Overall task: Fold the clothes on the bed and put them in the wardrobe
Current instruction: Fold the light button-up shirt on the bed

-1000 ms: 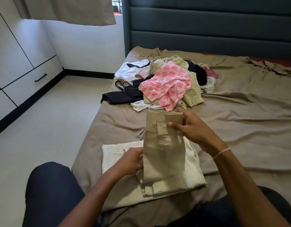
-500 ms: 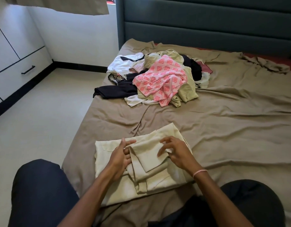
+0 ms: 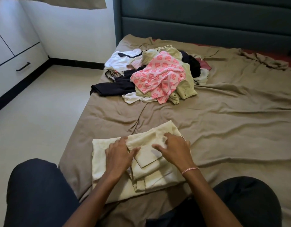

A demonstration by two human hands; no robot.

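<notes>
Cloth (image 3: 149, 163) is soft, light, limp. Left hand (image 3: 120, 154) and right hand (image 3: 176, 149) press it, fingers spread. Best hold: 6 o'clock fold.

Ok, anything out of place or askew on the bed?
The brown bedsheet is rumpled and pulled back at the far right, baring a red surface. The small folded cream garment sits askew on the flat cream one beneath.

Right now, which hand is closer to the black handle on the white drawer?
Left. The left hand presses the folded cream cloth on the side toward the black drawer handle; the right hand is farther away.
</notes>
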